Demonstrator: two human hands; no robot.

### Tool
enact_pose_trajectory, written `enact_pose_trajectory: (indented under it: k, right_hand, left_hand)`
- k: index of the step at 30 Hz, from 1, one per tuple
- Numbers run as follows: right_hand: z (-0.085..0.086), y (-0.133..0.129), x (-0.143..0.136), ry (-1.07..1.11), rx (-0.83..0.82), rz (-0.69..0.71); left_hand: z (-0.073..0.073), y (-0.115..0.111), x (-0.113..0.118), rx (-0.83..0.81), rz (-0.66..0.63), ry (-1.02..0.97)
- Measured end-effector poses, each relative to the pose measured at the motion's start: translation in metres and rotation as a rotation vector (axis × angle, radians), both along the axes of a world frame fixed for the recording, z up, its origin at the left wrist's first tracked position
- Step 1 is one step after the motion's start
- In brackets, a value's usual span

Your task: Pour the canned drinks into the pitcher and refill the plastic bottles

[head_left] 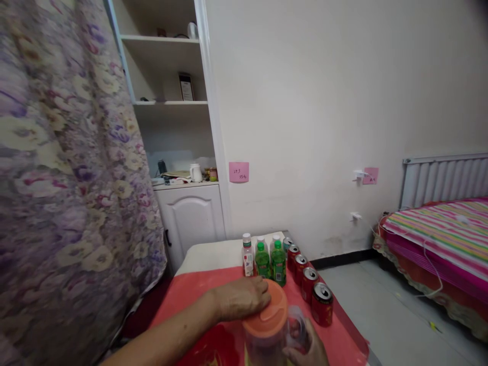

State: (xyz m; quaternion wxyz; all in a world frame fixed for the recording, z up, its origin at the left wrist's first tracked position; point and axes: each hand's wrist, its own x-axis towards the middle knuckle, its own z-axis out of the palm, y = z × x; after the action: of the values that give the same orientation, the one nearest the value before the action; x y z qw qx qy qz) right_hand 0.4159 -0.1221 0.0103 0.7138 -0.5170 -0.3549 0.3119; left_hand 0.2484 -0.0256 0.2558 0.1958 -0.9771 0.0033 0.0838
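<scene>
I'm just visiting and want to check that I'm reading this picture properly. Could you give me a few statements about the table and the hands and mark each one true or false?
1. The left hand rests on the orange lid of a clear pitcher. True.
2. The right hand is lifting one of the red cans. False: it is at the pitcher's handle, apart from the cans.
3. The red cans stand in a row along the right side of the table. True.
4. The green bottles lie on their sides. False: they stand upright, behind the pitcher.
5. A pink note is stuck on the wall. True.
</scene>
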Motion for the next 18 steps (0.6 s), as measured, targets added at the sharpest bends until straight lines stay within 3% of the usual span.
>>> enact_pose_trajectory:
  k: [5, 8, 14, 18]
  right_hand:
    - [-0.006, 0.003, -0.001, -0.027, -0.057, -0.068]
    - [-0.004, 0.001, 0.002, -0.018, -0.017, -0.03]
    - [-0.001, -0.002, 0.009, -0.021, -0.12, -0.037]
    - [0.004, -0.004, 0.008, -0.038, -0.151, 0.042]
  left_hand:
    - [0.0, 0.006, 0.0, -0.035, 0.045, -0.016]
    - [-0.002, 0.008, -0.003, -0.066, 0.077, -0.049]
    - [-0.005, -0.001, -0.006, -0.084, 0.127, -0.084]
    - [-0.003, -0.005, -0.004, -0.082, 0.135, -0.093]
